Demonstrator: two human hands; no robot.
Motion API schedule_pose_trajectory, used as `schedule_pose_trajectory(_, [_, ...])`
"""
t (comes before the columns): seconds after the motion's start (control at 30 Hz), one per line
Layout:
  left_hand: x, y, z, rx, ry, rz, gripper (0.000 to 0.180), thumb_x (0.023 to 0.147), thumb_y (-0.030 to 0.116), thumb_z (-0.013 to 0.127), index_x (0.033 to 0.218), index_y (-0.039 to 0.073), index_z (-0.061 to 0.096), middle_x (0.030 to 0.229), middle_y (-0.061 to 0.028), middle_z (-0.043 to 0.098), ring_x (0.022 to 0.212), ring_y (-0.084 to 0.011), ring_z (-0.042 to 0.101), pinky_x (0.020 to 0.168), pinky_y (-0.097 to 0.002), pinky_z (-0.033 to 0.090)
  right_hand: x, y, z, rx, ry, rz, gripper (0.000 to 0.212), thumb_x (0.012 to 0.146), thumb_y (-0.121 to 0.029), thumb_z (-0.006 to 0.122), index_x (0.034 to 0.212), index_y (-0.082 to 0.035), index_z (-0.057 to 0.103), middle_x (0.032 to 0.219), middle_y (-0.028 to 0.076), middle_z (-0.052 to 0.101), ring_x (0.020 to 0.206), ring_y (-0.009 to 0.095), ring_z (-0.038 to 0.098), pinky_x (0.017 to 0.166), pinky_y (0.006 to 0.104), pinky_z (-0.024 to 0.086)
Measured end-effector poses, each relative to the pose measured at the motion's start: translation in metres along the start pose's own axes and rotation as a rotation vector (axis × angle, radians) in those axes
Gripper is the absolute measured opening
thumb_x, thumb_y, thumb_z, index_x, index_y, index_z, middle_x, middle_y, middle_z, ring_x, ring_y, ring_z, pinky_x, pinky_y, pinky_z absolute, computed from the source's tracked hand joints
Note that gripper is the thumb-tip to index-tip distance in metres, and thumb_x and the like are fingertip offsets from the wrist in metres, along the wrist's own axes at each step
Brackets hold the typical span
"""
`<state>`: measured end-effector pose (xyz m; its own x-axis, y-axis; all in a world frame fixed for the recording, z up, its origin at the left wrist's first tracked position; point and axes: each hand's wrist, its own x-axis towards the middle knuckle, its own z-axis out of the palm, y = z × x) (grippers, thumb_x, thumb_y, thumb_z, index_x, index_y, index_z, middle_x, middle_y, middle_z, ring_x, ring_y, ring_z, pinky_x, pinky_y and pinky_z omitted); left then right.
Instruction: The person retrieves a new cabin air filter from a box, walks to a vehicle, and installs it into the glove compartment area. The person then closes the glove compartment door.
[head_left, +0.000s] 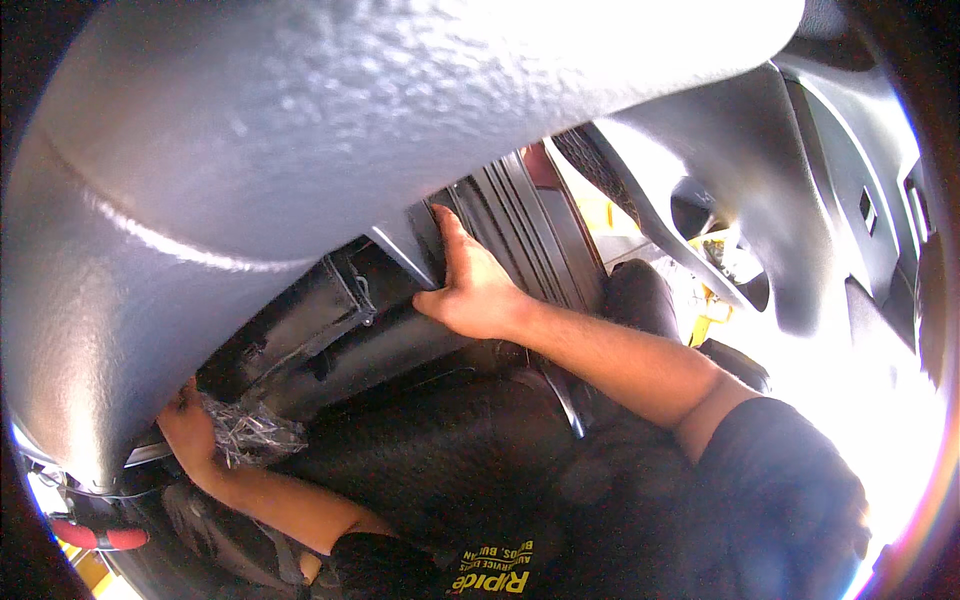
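My right hand [475, 285] is at a dark grey plastic panel [424, 238] under the dashboard [330, 110]. Its thumb and one finger are spread around the panel's edge; the other fingers are hidden. At the far left, my left hand [192, 425] reaches up beneath the dashboard's lower edge, which hides its fingertips. Crumpled clear plastic wrap [255, 435] lies right beside that hand. Between the two hands runs a long black plastic housing [330, 350] with a small metal clip [362, 300] on it.
The dashboard hangs low over both forearms. A ribbed sill strip [530, 215] runs along the right, beside an opened grey car door [760, 190]. My dark shirt with yellow print [495, 565] fills the bottom. A red-and-black object [100, 535] sits at lower left.
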<state>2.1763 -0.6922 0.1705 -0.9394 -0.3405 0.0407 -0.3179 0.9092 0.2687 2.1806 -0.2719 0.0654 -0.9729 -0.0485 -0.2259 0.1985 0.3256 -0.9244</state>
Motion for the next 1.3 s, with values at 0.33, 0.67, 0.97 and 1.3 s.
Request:
schedule_pose_trajectory(0.33, [-0.001,0.004,0.006,0.079,0.011,0.131,0.029,0.096,0.015,0.061,0.115,-0.006,0.064,0.118,-0.0215,0.067,0.11,-0.0356,0.06,0.101,-0.0424,0.041,0.008,0.001,-0.01,-0.029,-0.084,0.039,0.106,0.071,-0.024,0.073,0.149,0.015,0.013,0.143,0.038,0.041,0.136,0.041,0.044,0.114,0.0382,0.036])
schedule_pose_trajectory(0.67, [0.0,0.025,0.015,0.203,0.019,0.093,0.048,0.093,0.042,0.064,0.09,-0.006,0.067,0.097,-0.0295,0.065,0.095,-0.049,0.06,0.083,-0.0499,0.047,0.018,0.038,0.01,0.191,-0.014,-0.098,0.103,0.07,-0.004,0.072,0.151,0.008,0.009,0.147,0.029,0.038,0.139,0.033,0.037,0.117,0.0344,0.027])
schedule_pose_trajectory(0.97, [0.004,0.042,0.025,0.134,0.013,0.01,0.046,0.091,0.04,0.066,0.08,-0.004,0.065,0.089,-0.0273,0.066,0.091,-0.0478,0.062,0.079,-0.0537,0.048,0.032,0.064,0.01,0.296,-0.004,-0.044,0.103,0.072,0.004,0.069,0.153,0.008,0.005,0.148,0.026,0.037,0.137,0.029,0.039,0.113,0.0334,0.031])
schedule_pose_trajectory(1.3, [0.009,0.031,0.03,0.166,0.402,0.016,0.047,0.093,0.05,0.058,0.089,0.005,0.068,0.09,-0.023,0.069,0.087,-0.0464,0.066,0.076,-0.0537,0.051,0.014,-0.041,-0.004,0.321,-0.093,0.176,0.09,0.065,-0.004,0.072,0.144,0.01,0.031,0.12,0.022,0.06,0.106,0.031,0.06,0.092,0.0361,0.05])
